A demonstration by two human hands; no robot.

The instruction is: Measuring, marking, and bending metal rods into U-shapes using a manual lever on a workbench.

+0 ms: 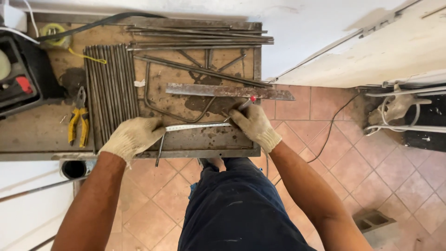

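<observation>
Crosswise between both gloved hands, a steel tape measure blade [197, 126] lies left-to-right on the desk [42, 135], left hand [132, 135] pinning its near end, right hand [253, 125] gripping a red-tipped marker [246, 103] just beyond its far end.

One head-worn camera looks almost straight down from above the person, close over a wooden workbench [42, 132] that fills the upper left. Both forearms reach up from the bottom edge, with tiled floor [371, 162] showing below and right.
</observation>
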